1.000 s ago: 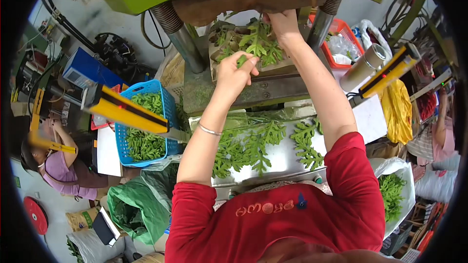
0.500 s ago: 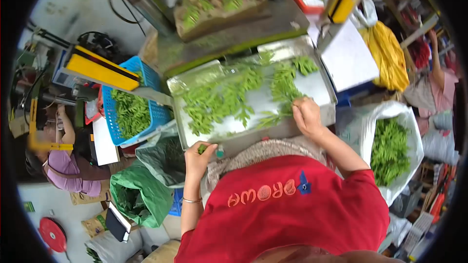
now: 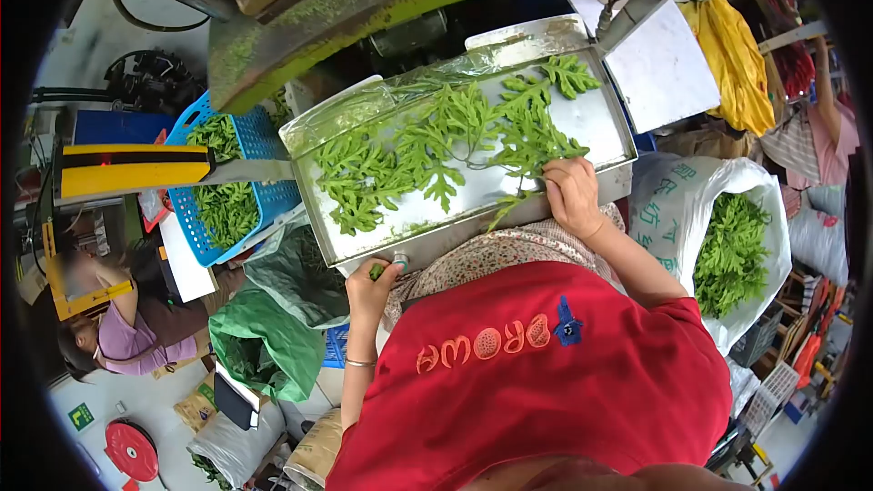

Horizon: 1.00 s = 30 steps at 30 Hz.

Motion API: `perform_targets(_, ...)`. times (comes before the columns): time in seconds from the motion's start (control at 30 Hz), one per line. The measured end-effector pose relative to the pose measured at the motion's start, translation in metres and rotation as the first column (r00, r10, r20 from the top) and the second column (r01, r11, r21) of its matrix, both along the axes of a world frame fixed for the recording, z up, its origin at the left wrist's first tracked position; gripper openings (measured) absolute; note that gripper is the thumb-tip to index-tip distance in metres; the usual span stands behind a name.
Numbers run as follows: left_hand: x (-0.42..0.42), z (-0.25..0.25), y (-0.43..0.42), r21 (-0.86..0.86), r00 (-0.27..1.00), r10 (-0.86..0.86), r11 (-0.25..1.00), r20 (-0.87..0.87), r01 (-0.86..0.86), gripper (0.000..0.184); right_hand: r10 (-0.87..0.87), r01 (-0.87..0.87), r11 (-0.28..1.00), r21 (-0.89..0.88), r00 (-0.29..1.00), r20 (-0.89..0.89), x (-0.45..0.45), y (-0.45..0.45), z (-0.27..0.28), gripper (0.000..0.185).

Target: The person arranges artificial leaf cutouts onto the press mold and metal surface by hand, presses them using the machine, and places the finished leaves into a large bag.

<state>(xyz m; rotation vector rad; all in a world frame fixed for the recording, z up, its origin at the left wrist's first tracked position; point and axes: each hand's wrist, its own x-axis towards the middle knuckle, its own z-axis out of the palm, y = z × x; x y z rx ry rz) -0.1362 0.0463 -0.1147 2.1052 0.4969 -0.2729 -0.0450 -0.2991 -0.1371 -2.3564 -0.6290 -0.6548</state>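
Observation:
A shallow metal tray [image 3: 618, 132] lies in front of me, with green leaf sprays [image 3: 468, 127] spread across it. My right hand [image 3: 573, 195] is at the tray's front rim, its fingers closed on the edge of a leaf spray [image 3: 532, 145]. At the tray's front left corner, my left hand [image 3: 368, 291] is closed around a small green piece [image 3: 376, 271], mostly hidden by the fingers. The left thumb is at a round button [image 3: 400, 259] on the tray's front; whether it presses cannot be told.
Beyond the tray stands a green-edged machine platform [image 3: 382, 27], with yellow-and-black bars [image 3: 136, 168] at both sides. A blue basket [image 3: 264, 164] of leaves is left; a white sack [image 3: 668, 218] of leaves is right. Green bags [image 3: 273, 345] stand lower left. Two other people work at the sides.
My view has shifted, and the leaf-covered block on the machine is now mostly out of frame. My left thumb has come to the button. My right hand stays at the leaf spray by the front rim.

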Motion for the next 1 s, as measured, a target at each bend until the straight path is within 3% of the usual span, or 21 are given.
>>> perform_targets(0.33, 0.005, 0.003, 0.001, 0.02, 0.997, -0.004, 1.0, -0.079, 0.006, 0.015, 0.006, -0.007, 0.999, -0.034, 0.999, -0.031, 0.003, 0.001, 0.002, 0.014)
perform_targets(0.5, 0.002, 0.002, 0.003, 0.042, 0.998, -0.053, 0.998, -0.027, 0.055, 0.014, -0.024, 0.024, 0.999, -0.022, 1.0, -0.006, 0.004, 0.004, 0.009, 0.013)
perform_targets(0.57, 0.003, 0.014, 0.003, 0.244, 0.962, -0.263, 0.94, 0.069, 0.24, 0.013, -0.029, 0.029, 0.999, -0.02, 0.999, 0.013, 0.006, 0.008, 0.029, 0.012)
perform_targets(0.6, 0.011, 0.032, -0.003, 0.246, 0.963, -0.258, 0.941, 0.082, 0.232, 0.013, -0.033, 0.033, 0.999, -0.018, 0.999, 0.022, 0.008, 0.01, 0.046, 0.011)
perform_targets(0.67, 0.038, 0.071, -0.02, 0.21, 0.972, -0.187, 0.965, 0.139, 0.156, 0.014, -0.041, 0.042, 0.999, -0.011, 0.998, 0.038, 0.01, 0.018, 0.07, 0.009)
perform_targets(0.73, 0.063, 0.076, -0.036, 0.148, 0.801, -0.236, 0.972, 0.551, 0.184, 0.021, -0.004, 0.003, 1.0, 0.004, 0.994, 0.106, 0.015, 0.029, 0.08, 0.009)
perform_targets(0.83, 0.093, 0.11, -0.077, -0.084, 0.847, -0.225, 0.95, 0.482, 0.301, 0.023, 0.101, -0.111, 0.994, 0.023, 0.957, 0.271, 0.029, 0.046, 0.094, 0.008)
perform_targets(0.87, 0.1, 0.113, -0.081, -0.079, 0.84, -0.227, 0.95, 0.492, 0.303, 0.023, 0.099, -0.11, 0.994, 0.024, 0.954, 0.283, 0.03, 0.05, 0.099, 0.008)
perform_targets(1.0, 0.12, 0.117, -0.097, -0.387, 0.862, -0.091, 0.867, 0.499, 0.315, 0.016, 0.181, -0.185, 0.979, 0.089, 0.982, 0.047, 0.03, 0.054, 0.118, 0.01)
